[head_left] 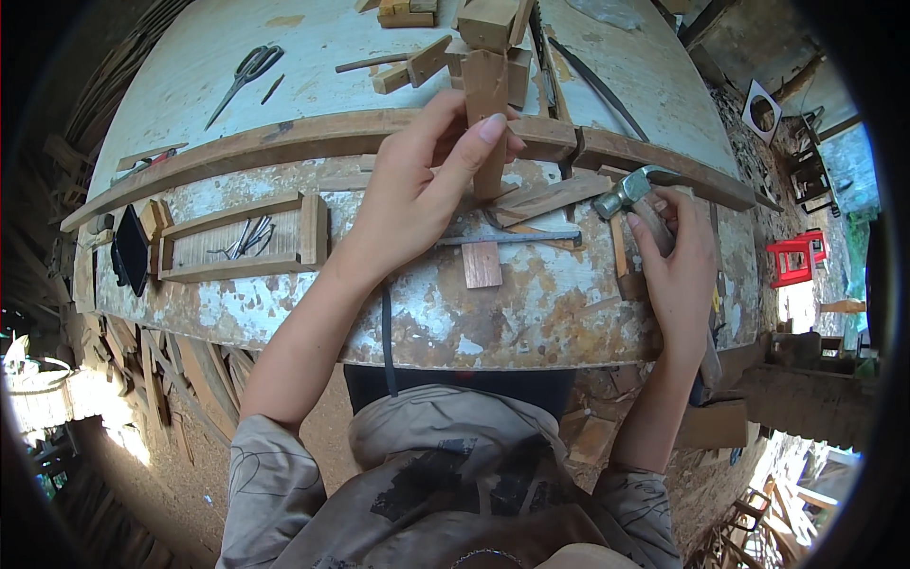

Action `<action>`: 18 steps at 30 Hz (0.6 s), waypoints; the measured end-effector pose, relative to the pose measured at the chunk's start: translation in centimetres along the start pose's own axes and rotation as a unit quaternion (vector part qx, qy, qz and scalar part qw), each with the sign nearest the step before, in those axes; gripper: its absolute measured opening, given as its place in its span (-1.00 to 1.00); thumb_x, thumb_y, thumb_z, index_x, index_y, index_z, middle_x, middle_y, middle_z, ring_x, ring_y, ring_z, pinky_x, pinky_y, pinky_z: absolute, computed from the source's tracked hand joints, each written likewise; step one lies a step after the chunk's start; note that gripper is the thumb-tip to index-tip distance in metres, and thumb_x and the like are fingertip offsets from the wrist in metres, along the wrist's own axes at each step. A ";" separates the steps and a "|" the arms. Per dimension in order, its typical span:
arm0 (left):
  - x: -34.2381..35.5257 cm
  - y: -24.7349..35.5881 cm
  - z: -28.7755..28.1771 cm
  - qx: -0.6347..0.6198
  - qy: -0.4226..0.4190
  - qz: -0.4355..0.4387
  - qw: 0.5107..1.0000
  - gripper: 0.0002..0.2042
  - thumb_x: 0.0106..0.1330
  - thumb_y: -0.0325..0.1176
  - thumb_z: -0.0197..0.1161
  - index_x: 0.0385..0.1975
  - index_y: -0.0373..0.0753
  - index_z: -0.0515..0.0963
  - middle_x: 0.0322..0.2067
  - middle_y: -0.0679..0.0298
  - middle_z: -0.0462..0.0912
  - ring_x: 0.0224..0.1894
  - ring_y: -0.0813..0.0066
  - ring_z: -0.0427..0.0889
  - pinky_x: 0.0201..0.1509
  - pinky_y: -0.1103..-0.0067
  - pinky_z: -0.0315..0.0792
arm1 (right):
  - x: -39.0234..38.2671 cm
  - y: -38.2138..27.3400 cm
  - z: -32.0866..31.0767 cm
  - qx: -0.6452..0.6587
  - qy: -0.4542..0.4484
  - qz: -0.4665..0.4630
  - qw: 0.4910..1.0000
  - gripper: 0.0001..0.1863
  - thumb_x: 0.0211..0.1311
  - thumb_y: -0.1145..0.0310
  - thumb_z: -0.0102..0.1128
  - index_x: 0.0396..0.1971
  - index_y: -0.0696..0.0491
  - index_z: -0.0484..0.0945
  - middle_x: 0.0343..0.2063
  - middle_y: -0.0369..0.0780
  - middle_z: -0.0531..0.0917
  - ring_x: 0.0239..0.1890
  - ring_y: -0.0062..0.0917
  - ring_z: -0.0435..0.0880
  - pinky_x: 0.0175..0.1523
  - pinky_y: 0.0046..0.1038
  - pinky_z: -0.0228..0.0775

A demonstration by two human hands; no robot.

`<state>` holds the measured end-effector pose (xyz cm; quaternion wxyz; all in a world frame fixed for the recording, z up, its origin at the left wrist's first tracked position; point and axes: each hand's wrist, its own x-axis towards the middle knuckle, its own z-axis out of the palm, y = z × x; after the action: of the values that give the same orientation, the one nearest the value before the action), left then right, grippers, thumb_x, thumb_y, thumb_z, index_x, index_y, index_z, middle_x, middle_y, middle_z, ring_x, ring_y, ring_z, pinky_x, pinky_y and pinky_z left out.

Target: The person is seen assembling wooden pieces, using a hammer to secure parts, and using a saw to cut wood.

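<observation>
Left hand (414, 180) pinches flat brown wooden piece (486, 83), apparently steadying it on end; right hand (680, 248) curls round steel claw hammer (621, 196) toward paint-flecked tabletop (559, 327)'s right edge.

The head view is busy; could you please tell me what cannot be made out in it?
Head view: wooden piece, partly hidden by the left hand.
Head view: hammer, its handle partly covered by the right hand.
Head view: nails in the wooden tray, too small and overlapping to count.
Head view: stacked blocks, cut off by the upper edge.
</observation>
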<state>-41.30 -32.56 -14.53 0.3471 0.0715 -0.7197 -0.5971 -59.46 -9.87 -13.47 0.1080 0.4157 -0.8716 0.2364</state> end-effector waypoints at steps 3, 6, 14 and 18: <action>-0.2 -0.4 -0.2 0.037 -0.020 0.005 0.999 -0.67 0.63 -0.19 0.05 0.09 -0.36 0.49 -0.13 0.16 0.72 -0.03 0.44 0.71 0.13 0.49 0.55 | -0.1 1.1 0.8 -0.023 0.002 -0.025 0.999 -0.58 0.29 0.22 0.34 0.06 0.09 0.53 -0.17 -0.05 0.66 -0.03 -0.09 0.63 0.06 -0.15 0.41; -0.3 -0.8 -0.2 0.059 -0.023 0.003 0.998 -0.67 0.62 -0.18 0.08 0.10 -0.34 0.52 -0.12 0.17 0.73 -0.02 0.48 0.70 0.13 0.52 0.54 | 0.0 1.9 1.4 -0.025 -0.014 -0.053 0.998 -0.60 0.34 0.23 0.28 0.08 0.09 0.52 -0.14 0.00 0.68 -0.05 -0.01 0.64 0.03 -0.13 0.43; -0.6 -0.3 0.0 0.189 -0.032 0.023 0.981 -0.67 0.54 -0.18 0.21 0.08 -0.30 0.60 -0.21 0.15 0.76 -0.20 0.45 0.73 -0.10 0.50 0.59 | 2.1 -1.8 -3.5 -0.022 0.112 -0.119 0.986 -0.65 0.55 0.17 0.04 0.11 0.09 0.51 -0.19 -0.04 0.71 -0.28 -0.20 0.72 -0.17 -0.17 0.49; -0.7 -1.0 -0.2 0.226 -0.034 0.071 0.971 -0.69 0.50 -0.23 0.25 0.08 -0.28 0.59 -0.20 0.12 0.76 -0.22 0.39 0.74 -0.09 0.44 0.61 | 3.7 -4.0 -6.5 0.242 0.016 -0.056 0.969 -0.54 0.64 0.03 -0.11 0.07 0.12 0.55 -0.38 -0.23 0.62 -0.52 -0.66 0.49 -0.42 -0.57 0.30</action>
<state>-40.99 -32.63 -15.70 0.3383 0.0763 -0.8505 -0.3954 -58.76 -11.27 -5.14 0.0313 0.4737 -0.7621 0.4404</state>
